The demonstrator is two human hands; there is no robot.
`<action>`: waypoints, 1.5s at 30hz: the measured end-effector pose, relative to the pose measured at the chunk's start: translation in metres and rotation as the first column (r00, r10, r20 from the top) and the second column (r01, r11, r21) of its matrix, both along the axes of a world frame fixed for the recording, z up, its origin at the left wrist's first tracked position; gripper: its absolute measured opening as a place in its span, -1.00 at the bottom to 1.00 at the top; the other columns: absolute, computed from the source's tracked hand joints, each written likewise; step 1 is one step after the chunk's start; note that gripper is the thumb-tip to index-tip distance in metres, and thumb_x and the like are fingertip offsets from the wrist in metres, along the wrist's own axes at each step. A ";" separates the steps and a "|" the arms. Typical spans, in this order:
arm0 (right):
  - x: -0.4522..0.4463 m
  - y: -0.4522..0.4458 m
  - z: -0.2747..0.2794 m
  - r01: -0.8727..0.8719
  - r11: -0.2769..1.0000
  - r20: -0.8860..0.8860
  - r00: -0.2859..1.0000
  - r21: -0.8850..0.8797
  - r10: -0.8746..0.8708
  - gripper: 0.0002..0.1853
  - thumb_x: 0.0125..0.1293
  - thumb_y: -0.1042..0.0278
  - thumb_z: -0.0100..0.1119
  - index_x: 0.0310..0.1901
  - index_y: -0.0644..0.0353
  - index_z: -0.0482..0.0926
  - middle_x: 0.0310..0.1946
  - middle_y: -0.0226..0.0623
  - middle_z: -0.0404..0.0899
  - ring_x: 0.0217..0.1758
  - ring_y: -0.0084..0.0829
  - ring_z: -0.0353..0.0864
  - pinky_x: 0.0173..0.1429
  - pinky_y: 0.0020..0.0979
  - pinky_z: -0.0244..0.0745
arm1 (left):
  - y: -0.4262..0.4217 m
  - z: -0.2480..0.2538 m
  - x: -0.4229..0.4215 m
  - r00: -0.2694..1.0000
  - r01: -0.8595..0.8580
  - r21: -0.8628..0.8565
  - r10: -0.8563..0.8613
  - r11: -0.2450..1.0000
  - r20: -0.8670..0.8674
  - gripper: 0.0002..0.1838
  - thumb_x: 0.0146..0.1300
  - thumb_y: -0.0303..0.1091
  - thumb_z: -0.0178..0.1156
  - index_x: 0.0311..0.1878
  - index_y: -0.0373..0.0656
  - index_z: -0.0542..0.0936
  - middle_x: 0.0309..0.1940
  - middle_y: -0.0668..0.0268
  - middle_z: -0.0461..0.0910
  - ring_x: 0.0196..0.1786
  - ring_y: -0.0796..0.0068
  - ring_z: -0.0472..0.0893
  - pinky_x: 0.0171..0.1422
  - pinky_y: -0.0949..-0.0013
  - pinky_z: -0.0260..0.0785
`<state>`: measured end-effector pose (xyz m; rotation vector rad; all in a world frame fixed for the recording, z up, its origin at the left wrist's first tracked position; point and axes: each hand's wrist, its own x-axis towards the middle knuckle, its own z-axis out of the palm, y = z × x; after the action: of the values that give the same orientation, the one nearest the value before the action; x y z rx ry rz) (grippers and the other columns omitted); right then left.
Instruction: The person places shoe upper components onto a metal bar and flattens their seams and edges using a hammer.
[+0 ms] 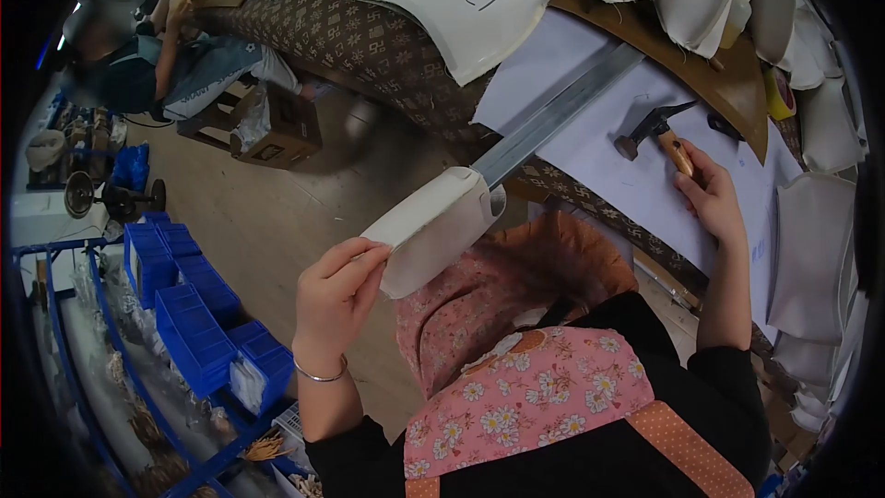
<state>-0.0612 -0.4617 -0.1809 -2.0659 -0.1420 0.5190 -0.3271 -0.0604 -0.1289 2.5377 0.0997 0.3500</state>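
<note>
A cream-coloured, tube-like piece (438, 226) is fitted over the end of a grey metal bar (558, 120) that juts out past the table's edge. My left hand (341, 295) pinches the near end of this piece between thumb and fingers. On the right, my right hand (710, 189) is closed round the wooden handle of a hammer (653, 129), whose dark head is over white paper (599, 166) on the table. The hammer head and the cream piece are apart.
More cream pieces (816, 258) lie at the right and along the back. Yellow tape (779, 94) is at the back right. Blue bins (194, 337) stand on a rack at the left. Another person (138, 69) sits at the upper left, near a brown box (277, 129).
</note>
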 end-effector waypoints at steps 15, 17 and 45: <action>-0.001 -0.004 -0.004 -0.113 0.993 0.155 0.981 -0.019 0.114 -0.47 0.32 0.56 0.17 0.34 0.33 0.43 -0.32 -0.43 0.48 -0.32 -0.62 0.35 -0.16 -0.56 0.37 | -0.032 -0.012 0.097 0.979 0.187 0.062 -0.191 0.980 0.066 -0.80 0.19 -0.49 0.36 -0.10 -0.13 0.73 -0.22 0.24 0.68 -0.22 0.23 0.67 -0.14 0.27 0.54; -0.003 -0.002 -0.005 -0.113 0.993 0.183 0.977 -0.014 0.114 -0.48 0.32 0.56 0.16 0.34 0.33 0.43 -0.32 -0.39 0.49 -0.31 -0.59 0.37 -0.13 -0.54 0.40 | -0.037 -0.010 0.108 0.980 0.195 0.041 -0.197 0.980 0.027 -0.82 0.19 -0.48 0.35 -0.12 -0.14 0.73 -0.24 0.23 0.68 -0.23 0.21 0.66 -0.15 0.26 0.53; -0.054 0.115 0.051 -0.547 0.836 0.823 0.462 -0.027 0.329 -0.48 0.08 0.70 0.19 0.11 0.09 0.63 -0.06 -0.25 0.62 -0.24 -0.13 0.68 -0.25 -0.26 0.59 | -0.042 -0.016 0.058 0.996 0.045 0.112 -0.054 0.993 0.074 -0.59 0.15 -0.64 0.27 0.04 0.02 0.72 -0.14 0.26 0.59 -0.12 0.22 0.62 -0.08 0.27 0.51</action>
<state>-0.1147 -0.3466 -0.1295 -1.8450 -1.2757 -0.2066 -0.2694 -0.1029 -0.1447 2.6263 -0.0126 0.4448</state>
